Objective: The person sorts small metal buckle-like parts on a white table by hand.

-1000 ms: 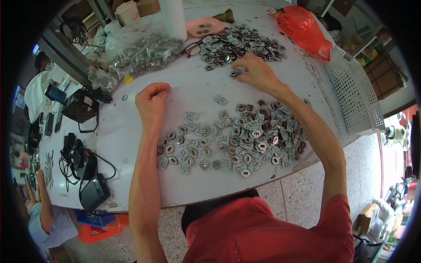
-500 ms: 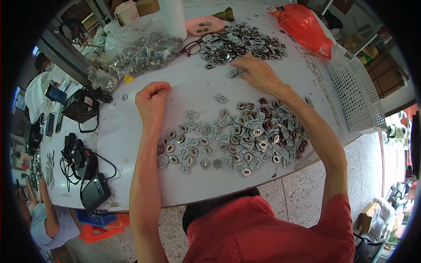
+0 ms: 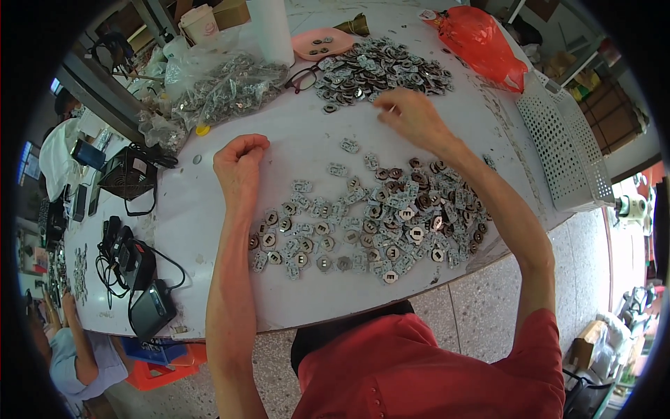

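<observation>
My left hand (image 3: 241, 159) rests on the white table (image 3: 188, 230) with its fingers curled closed; whatever may be inside is hidden. Just in front of the far pile of small metal-and-grey parts (image 3: 384, 70), my right hand (image 3: 413, 122) hovers with thumb and fingers apart, and I see nothing between them. A wide spread of similar small parts (image 3: 412, 216), some with round metal faces, lies nearer to me between my forearms. Between the two heaps sit a few separate pieces, among them one small grey part (image 3: 350, 145) and another small part (image 3: 338, 170).
Beyond my left hand lie a clear bag of metal parts (image 3: 237, 84), eyeglasses (image 3: 303, 80) and a pink tray (image 3: 324, 43). A red plastic bag (image 3: 481, 45) and white perforated basket (image 3: 565, 146) stand right. Black adapters with cables (image 3: 132, 258) lie left.
My right hand held grey parts by the far pile and now shows none. Two more parts lie loose at the near spread's far edge. My left hand stays closed, almost unmoved.
</observation>
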Demonstrator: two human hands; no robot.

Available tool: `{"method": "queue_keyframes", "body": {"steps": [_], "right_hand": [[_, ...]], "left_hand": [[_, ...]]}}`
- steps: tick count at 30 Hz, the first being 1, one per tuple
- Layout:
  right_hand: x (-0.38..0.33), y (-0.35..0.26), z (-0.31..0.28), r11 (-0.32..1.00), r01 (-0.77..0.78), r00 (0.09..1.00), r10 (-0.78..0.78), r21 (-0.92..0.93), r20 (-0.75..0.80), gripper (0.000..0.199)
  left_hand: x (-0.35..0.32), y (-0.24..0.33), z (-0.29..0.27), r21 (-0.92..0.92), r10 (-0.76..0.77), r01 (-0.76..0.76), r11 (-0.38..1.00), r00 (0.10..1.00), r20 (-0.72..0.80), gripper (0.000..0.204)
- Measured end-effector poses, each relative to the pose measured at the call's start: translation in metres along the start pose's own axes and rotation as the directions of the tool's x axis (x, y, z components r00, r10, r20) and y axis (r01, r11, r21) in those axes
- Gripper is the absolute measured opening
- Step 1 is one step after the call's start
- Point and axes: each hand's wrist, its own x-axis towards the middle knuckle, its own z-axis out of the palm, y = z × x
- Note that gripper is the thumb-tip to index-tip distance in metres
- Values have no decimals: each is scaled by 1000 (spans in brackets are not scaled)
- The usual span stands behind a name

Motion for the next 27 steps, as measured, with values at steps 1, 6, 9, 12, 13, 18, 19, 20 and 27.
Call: {"method": "queue_keyframes", "body": {"steps": [1, 6, 9, 12, 13, 18, 19, 20, 27], "right_hand": [[8, 13, -1, 990, -117, 988, 109, -73, -106, 22], [26, 27, 16, 933, -317, 934, 274, -173, -230, 24], [16, 35, 10, 958, -251, 955, 222, -137, -199, 22], [8, 33, -2, 952, -295, 955, 292, -84, -51, 21], [9, 29, -1, 965, -252, 965, 245, -77, -94, 23], [15, 28, 13, 972, -205, 957, 175, -114, -230, 25], [15, 28, 13, 968, -221, 960, 193, -122, -204, 25], [14, 26, 12, 964, -233, 962, 209, -130, -174, 25], [-3, 11, -6, 968, -250, 968, 249, -23, -37, 27]], "left_hand": [[0, 1, 2, 10, 0, 0, 1000, 1000, 3, 16], [0, -1, 0, -1, -6, 6, 1000, 1000, -6, 16], [0, 0, 1, -17, -6, 6, 1000, 1000, -8, 16], [-1, 1, -2, -12, -6, 6, 1000, 1000, -13, 16], [-1, 2, -3, 2, -8, 8, 1000, 1000, -15, 17], [1, -4, -1, -4, -3, 3, 1000, 1000, 3, 17], [1, -5, -1, -27, -2, 2, 1000, 1000, 4, 17], [0, -4, 0, -26, -4, 4, 1000, 1000, 0, 17], [1, -3, -3, 3, -3, 3, 1000, 1000, -3, 17]]}}
